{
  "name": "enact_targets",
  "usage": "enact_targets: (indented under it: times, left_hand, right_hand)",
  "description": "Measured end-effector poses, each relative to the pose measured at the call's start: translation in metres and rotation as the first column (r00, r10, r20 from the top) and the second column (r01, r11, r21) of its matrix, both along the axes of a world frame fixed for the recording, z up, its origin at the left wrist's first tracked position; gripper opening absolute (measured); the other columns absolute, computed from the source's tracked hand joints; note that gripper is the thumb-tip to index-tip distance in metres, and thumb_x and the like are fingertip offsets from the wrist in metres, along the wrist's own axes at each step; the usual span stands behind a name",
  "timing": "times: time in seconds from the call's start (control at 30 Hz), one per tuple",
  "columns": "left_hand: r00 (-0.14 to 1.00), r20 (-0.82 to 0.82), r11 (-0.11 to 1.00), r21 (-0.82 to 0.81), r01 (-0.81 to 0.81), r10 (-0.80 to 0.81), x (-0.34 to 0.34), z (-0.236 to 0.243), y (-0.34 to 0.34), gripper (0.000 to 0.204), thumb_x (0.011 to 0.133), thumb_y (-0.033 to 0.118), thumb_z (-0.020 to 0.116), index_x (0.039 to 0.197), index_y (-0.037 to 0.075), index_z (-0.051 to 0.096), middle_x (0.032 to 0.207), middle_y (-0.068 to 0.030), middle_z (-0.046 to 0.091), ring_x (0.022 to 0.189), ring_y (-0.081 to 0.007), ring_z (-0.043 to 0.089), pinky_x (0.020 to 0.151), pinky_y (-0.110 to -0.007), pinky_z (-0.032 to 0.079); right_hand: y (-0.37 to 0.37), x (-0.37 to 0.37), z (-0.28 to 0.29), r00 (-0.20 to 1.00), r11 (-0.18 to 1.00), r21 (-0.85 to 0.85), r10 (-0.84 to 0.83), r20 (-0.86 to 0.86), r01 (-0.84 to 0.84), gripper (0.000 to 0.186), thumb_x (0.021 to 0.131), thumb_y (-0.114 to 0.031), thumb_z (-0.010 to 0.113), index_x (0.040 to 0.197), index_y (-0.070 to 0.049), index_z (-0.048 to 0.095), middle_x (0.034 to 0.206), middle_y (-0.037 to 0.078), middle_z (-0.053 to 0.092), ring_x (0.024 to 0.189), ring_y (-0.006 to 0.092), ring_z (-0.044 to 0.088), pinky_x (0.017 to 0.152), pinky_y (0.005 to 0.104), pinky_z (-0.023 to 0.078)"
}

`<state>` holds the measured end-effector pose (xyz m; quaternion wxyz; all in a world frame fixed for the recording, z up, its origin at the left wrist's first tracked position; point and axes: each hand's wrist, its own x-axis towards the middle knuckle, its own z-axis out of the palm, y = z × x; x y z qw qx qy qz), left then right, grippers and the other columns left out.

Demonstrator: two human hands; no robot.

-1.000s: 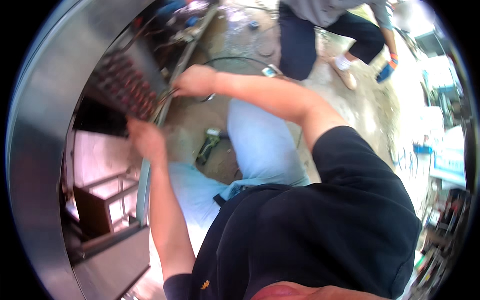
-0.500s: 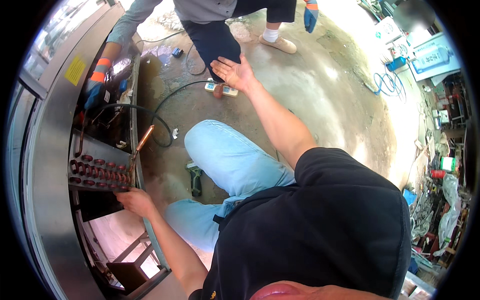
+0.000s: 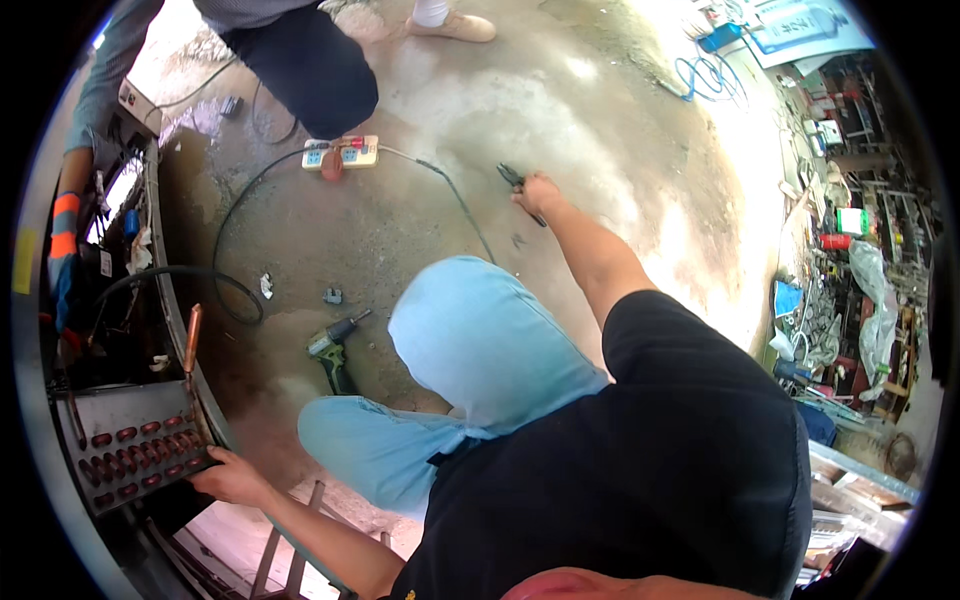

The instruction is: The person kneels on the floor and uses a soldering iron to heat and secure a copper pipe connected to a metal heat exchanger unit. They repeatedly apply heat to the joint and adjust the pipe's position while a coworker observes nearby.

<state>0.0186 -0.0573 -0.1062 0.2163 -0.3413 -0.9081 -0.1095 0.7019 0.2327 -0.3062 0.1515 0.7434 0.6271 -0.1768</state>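
My right hand (image 3: 538,192) is closed around dark-handled pliers (image 3: 509,174), low over the concrete floor to the right of the power strip. At the lower left, my left hand (image 3: 232,478) grips the near edge of a metal heat-exchanger coil (image 3: 165,423); its fingertips are partly hidden behind the plate. Rows of copper return bends cover the coil's end plate. A copper pipe (image 3: 192,340) rises from its far corner. The coil sits in the open base of a metal cabinet (image 3: 172,255).
A green cordless drill (image 3: 333,362) lies before my knees. Farther off are a power strip (image 3: 342,152) and a black cable (image 3: 222,222). A co-worker's gloved hand (image 3: 64,270) reaches into the cabinet, the knee (image 3: 335,90) near the strip. Tools and clutter line the right side.
My right hand, open and palm-up before, has moved right and closed on the pliers. My left hand stays on the coil. The view has swung right, and the co-worker's other gloved hand is out of sight.
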Motion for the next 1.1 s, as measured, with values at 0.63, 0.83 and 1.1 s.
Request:
enact_targets:
  times: [0.63,0.83,1.1]
  left_hand:
    - [0.997,0.029,0.996,0.045,-0.073,0.072,0.035,0.025,0.018,0.068,0.091,0.020,0.065,0.145,-0.012,0.038,0.117,-0.0260,0.057,0.104,-0.0421,0.061,0.090,-0.051,0.049]
    - [0.992,-0.009,0.992,0.036,-0.123,0.124,0.035,0.027,0.014,0.063,0.090,0.018,0.062,0.142,-0.012,0.042,0.114,-0.0217,0.058,0.101,-0.0368,0.062,0.088,-0.046,0.050]
    - [0.993,-0.010,0.989,0.087,-0.116,0.117,0.039,0.034,0.019,0.056,0.088,0.015,0.059,0.137,-0.011,0.047,0.111,-0.0191,0.060,0.100,-0.0349,0.062,0.089,-0.044,0.049]
  right_hand:
    - [0.021,-0.280,0.330,0.446,0.894,0.244,0.405,-0.798,-0.375,0.039,0.099,-0.041,0.064,0.087,-0.004,0.063,0.075,0.001,0.060,0.065,0.0092,0.056,0.058,0.0274,0.046]
    - [-0.061,-0.420,0.339,0.473,0.702,-0.073,0.396,-0.787,-0.709,0.045,0.095,-0.043,0.070,0.105,0.000,0.074,0.087,0.010,0.070,0.071,0.0164,0.066,0.059,0.0351,0.053]
    - [-0.135,-0.480,0.244,0.601,0.848,0.022,0.393,-0.696,-0.529,0.053,0.092,-0.042,0.071,0.101,0.009,0.071,0.090,0.022,0.071,0.080,0.0319,0.072,0.066,0.0440,0.057]
